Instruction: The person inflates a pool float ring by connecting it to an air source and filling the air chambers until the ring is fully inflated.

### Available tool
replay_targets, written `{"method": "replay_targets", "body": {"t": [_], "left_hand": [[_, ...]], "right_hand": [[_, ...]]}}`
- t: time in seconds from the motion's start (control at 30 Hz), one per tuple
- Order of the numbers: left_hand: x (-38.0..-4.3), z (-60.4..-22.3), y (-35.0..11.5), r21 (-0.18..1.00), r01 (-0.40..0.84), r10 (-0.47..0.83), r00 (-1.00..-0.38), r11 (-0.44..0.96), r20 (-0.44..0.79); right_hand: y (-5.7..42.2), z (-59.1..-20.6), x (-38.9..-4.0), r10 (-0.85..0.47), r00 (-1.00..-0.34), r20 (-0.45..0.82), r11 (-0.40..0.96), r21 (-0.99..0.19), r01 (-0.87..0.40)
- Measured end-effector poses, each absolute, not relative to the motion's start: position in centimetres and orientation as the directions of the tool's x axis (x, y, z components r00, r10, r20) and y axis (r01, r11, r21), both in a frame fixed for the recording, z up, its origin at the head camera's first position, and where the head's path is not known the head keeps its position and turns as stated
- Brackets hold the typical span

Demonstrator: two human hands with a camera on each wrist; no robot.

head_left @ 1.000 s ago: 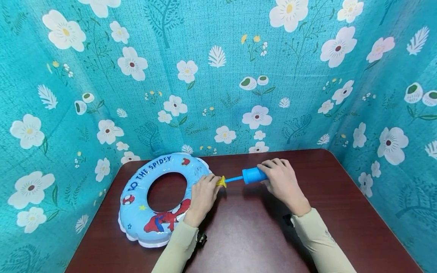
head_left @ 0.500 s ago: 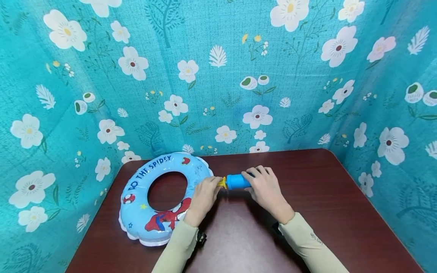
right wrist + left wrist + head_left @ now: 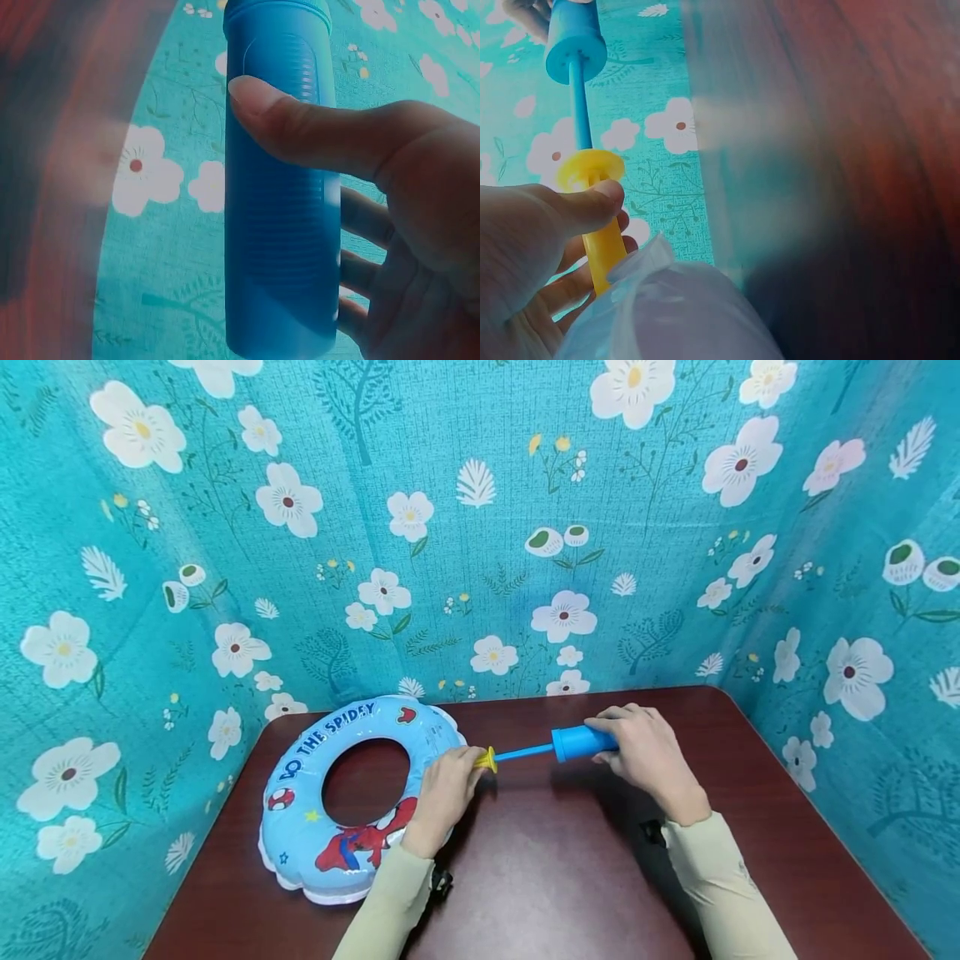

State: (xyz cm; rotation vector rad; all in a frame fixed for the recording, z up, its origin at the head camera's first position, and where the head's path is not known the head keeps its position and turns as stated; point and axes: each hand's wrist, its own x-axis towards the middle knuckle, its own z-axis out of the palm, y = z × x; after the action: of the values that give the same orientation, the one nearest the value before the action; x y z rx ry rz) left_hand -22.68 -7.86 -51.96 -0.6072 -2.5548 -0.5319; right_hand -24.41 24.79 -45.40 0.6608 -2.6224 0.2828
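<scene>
A hand air pump with a blue barrel (image 3: 576, 742) and a yellow flanged end (image 3: 489, 760) spans my two hands, its thin blue rod (image 3: 525, 752) drawn well out. My left hand (image 3: 444, 793) pinches the yellow end between thumb and fingers, right beside the swim ring (image 3: 300, 827). That ring is light blue with printed letters and a red figure. In the left wrist view its clear-edged vinyl (image 3: 697, 315) bulges under the yellow handle (image 3: 604, 255). My right hand (image 3: 648, 756) grips the barrel, thumb laid across its ribbed side (image 3: 281, 202) in the right wrist view.
The dark red-brown table (image 3: 540, 877) carries the ring on its left side. A teal flowered cloth (image 3: 480, 568) hangs behind the table and along both sides. Each wrist wears a small black camera (image 3: 441, 883).
My right hand pushed the barrel left against the yellow end, then pulled it back right, exposing the rod again. My left hand and the ring have stayed almost still.
</scene>
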Motion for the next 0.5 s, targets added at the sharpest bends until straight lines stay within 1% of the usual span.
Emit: {"method": "replay_targets", "body": {"t": [0.13,0.3,0.5], "left_hand": [[-22.6,-52.0,-7.8,0.237,0.489,0.321,-0.798,0.84,0.51],[-22.5,-51.9,-7.7,0.234,0.478,0.319,-0.808,0.847,0.494],[-22.5,-51.7,-7.6,0.249,0.48,0.316,-0.809,0.841,0.496]], "right_hand": [[23.8,-45.7,-24.3,-0.443,-0.786,0.433,0.852,-0.071,-0.519],[21.2,-46.7,-23.8,-0.482,-0.742,0.467,0.835,-0.012,-0.55],[18.2,-47.9,-23.1,-0.5,-0.708,0.5,0.827,0.033,-0.561]]}}
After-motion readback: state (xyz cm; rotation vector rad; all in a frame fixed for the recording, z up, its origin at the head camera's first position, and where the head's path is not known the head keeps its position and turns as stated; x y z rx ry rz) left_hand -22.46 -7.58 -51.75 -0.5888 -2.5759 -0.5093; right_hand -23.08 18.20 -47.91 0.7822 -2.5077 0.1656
